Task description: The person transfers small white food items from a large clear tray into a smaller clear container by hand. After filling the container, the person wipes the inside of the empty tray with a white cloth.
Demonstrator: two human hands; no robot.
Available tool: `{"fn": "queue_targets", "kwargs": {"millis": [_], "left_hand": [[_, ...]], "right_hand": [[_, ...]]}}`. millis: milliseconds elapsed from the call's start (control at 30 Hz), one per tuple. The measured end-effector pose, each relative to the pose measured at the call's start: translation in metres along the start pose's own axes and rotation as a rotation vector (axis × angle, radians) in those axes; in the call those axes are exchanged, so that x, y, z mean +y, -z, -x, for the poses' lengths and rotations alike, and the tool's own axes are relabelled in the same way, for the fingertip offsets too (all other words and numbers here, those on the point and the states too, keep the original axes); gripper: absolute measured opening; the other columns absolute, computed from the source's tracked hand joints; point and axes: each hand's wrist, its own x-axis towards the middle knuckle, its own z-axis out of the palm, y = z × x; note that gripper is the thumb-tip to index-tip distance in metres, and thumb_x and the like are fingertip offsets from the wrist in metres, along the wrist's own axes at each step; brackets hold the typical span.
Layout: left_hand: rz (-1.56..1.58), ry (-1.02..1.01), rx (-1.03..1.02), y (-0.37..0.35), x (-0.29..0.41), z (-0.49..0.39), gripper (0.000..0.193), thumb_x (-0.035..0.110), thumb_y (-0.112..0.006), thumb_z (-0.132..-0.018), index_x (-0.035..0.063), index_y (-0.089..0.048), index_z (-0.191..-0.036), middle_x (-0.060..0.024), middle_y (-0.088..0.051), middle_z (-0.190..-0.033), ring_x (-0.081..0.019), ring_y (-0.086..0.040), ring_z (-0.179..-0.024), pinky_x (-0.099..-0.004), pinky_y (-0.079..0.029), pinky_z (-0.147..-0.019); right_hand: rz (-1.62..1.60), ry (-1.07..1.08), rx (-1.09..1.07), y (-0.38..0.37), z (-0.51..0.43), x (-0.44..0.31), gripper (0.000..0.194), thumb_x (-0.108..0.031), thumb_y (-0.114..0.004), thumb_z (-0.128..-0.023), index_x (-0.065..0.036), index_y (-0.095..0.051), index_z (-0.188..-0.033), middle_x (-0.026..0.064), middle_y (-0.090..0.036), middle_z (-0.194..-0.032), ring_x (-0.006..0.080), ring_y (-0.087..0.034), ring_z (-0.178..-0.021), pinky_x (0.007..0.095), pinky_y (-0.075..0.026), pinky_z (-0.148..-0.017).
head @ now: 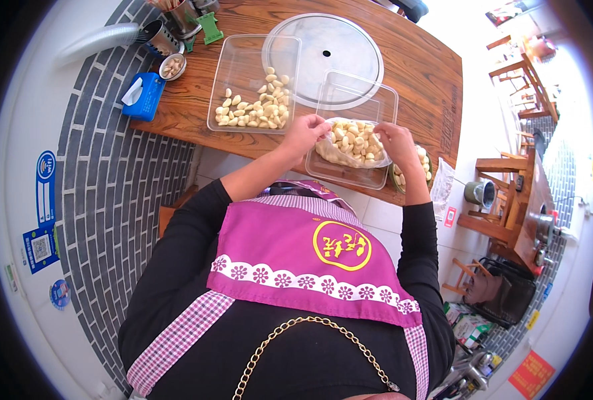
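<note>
A clear plastic bag (344,156) full of peeled garlic cloves (356,140) rests in a clear plastic container (321,172), its mouth spread open. My left hand (306,132) pinches the bag's rim on the left. On the opposite side, my right hand (395,140) has its fingers at the bag's edge, partly hiding it. Left of the bag, a larger clear container (251,55) holds a loose heap of peeled cloves (266,110). Under my right forearm a green bowl (399,184) with more cloves (423,159) is partly covered.
A round metal disc (321,40) with a centre hole lies on the wooden table (421,75), under the containers' far ends. At left stand a small bowl (172,67), a blue tissue box (146,97) and utensil holders (161,40). A brick-patterned wall (101,150) borders the left side.
</note>
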Motion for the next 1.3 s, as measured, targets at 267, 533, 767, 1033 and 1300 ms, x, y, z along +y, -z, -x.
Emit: {"fn": "queue_targets", "kwargs": {"millis": [267, 533, 767, 1033, 1300], "left_hand": [[-0.554, -0.303, -0.152, 0.008, 0.008, 0.01, 0.016, 0.016, -0.068, -0.093, 0.0024, -0.069, -0.102, -0.0127, -0.069, -0.09, -0.023, -0.065, -0.08, -0.0359, -0.052, -0.075], [-0.719, -0.709, 0.348, 0.126, 0.002, 0.023, 0.014, 0.005, -0.066, -0.089, 0.003, -0.062, -0.103, -0.0144, -0.06, -0.103, -0.0343, -0.061, -0.101, -0.0429, -0.049, -0.09], [-0.917, -0.599, 0.939, 0.253, -0.016, 0.005, 0.033, 0.02, -0.072, -0.086, 0.001, -0.058, -0.109, -0.0192, -0.055, -0.111, -0.038, -0.051, -0.113, -0.0461, -0.044, -0.096], [-0.954, -0.477, 0.913, 0.27, -0.049, -0.038, 0.024, 0.02, -0.075, -0.085, 0.0, -0.062, -0.091, -0.0201, -0.052, -0.113, -0.0426, -0.042, -0.122, -0.0545, -0.034, -0.107], [-0.956, -0.495, 0.911, 0.266, -0.045, -0.035, 0.023, 0.016, -0.073, -0.085, -0.0011, -0.062, -0.095, -0.0173, -0.053, -0.115, -0.0407, -0.044, -0.124, -0.0523, -0.036, -0.107]], "right_hand": [[0.088, -0.198, 0.22, -0.003, -0.015, -0.022, 0.024, -0.019, -0.058, -0.094, 0.001, -0.066, -0.083, 0.0232, -0.065, -0.073, 0.0394, -0.066, -0.069, 0.0449, -0.051, -0.065], [0.024, 0.024, 0.068, -0.068, -0.086, -0.098, 0.017, -0.015, -0.055, -0.099, 0.001, -0.059, -0.098, 0.0269, -0.063, -0.084, 0.0445, -0.063, -0.082, 0.0516, -0.048, -0.072], [0.132, 0.288, -0.285, -0.177, -0.195, -0.154, 0.035, -0.013, -0.062, -0.087, 0.001, -0.058, -0.119, 0.0271, -0.062, -0.119, 0.0465, -0.059, -0.109, 0.0514, -0.049, -0.094], [0.618, 0.228, -0.538, -0.217, -0.246, -0.145, 0.079, -0.068, -0.061, -0.086, -0.002, -0.059, -0.13, 0.0214, -0.064, -0.121, 0.0406, -0.062, -0.111, 0.0505, -0.051, -0.094], [0.605, 0.14, -0.527, -0.218, -0.198, -0.172, 0.09, -0.076, -0.061, -0.082, -0.003, -0.056, -0.134, 0.0269, -0.061, -0.119, 0.0469, -0.061, -0.108, 0.0533, -0.053, -0.088]]}}
